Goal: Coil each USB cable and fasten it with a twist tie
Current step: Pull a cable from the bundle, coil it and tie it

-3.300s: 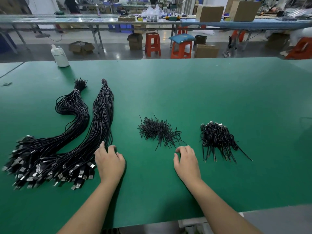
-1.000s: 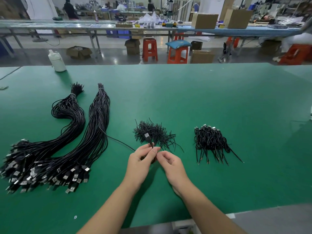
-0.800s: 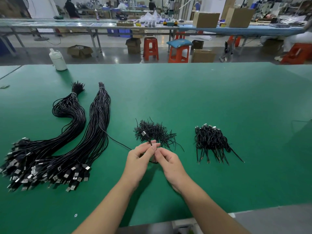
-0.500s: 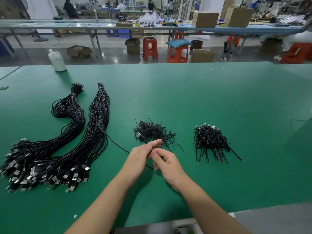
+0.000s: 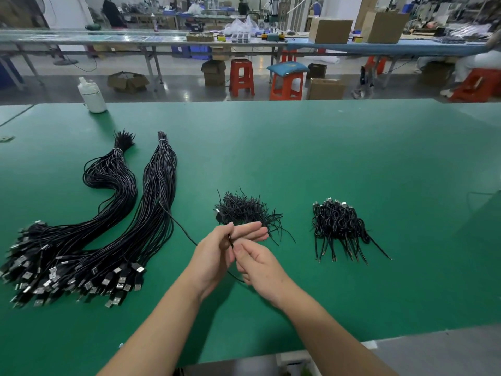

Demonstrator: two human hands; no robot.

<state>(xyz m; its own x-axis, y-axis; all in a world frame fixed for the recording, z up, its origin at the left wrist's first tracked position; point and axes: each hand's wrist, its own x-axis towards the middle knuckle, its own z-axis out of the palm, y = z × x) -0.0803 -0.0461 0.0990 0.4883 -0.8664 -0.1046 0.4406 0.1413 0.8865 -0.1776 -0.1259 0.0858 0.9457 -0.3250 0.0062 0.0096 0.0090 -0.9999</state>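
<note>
left hand [image 5: 217, 253] fingers extended, right hand [image 5: 260, 264] fingers curled, hands touching.

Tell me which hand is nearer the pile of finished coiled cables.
Right. The right hand sits just left of the pile of coiled cables, a stretch of bare mat between them. The left hand is farther left, beyond the right one.

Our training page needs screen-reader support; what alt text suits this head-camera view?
Two bare hands, left hand and right hand, hold one thin black USB cable above a green table. Two long bundles of black USB cables lie left, a loose heap of black twist ties ahead, a pile of coiled black cables right.
</note>
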